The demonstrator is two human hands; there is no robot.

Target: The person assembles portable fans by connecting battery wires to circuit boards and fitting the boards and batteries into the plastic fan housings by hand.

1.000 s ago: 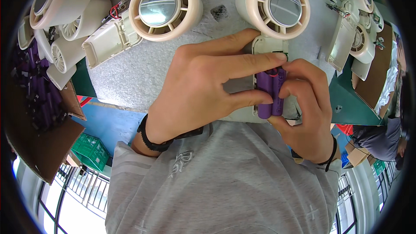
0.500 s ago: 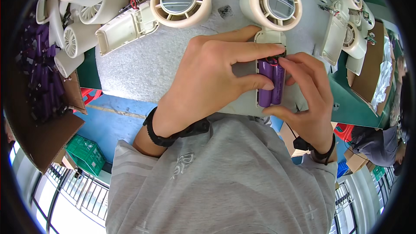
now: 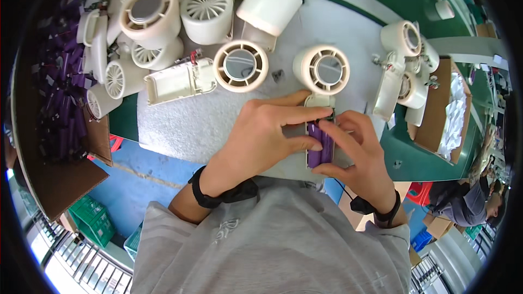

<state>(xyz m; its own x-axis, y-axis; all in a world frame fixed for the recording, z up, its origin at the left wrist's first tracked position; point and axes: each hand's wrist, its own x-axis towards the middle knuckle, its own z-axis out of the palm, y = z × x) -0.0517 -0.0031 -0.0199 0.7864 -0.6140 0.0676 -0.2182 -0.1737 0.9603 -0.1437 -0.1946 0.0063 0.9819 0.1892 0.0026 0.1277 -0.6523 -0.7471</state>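
In front of me lies a cream fan-shaped device, its round head (image 3: pixel 322 69) pointing away and its open handle shell (image 3: pixel 319 100) toward me. A purple two-cell battery pack (image 3: pixel 318 155) sits in the handle, dark wiring at its upper end. My left hand (image 3: pixel 256 136) grips the handle from the left, thumb against the battery pack and index finger across the wiring end. On the other side, my right hand (image 3: pixel 360 153) closes round the pack, with fingertips at its upper end and the thumb near its lower end. Fingers partly hide the wiring.
More cream fan units (image 3: pixel 207 15) and a loose handle shell (image 3: pixel 180 83) crowd the left. A cardboard box (image 3: pixel 60 185) holds many purple battery packs (image 3: pixel 65 92). At right are further fan parts (image 3: pixel 389 90) and a box (image 3: pixel 430 125) of white pieces. Another person (image 3: pixel 463 202) is at far right.
My view has shifted, bringing more of the far table into sight. Both hands stay at the handle and battery pack, with only slight finger movement.
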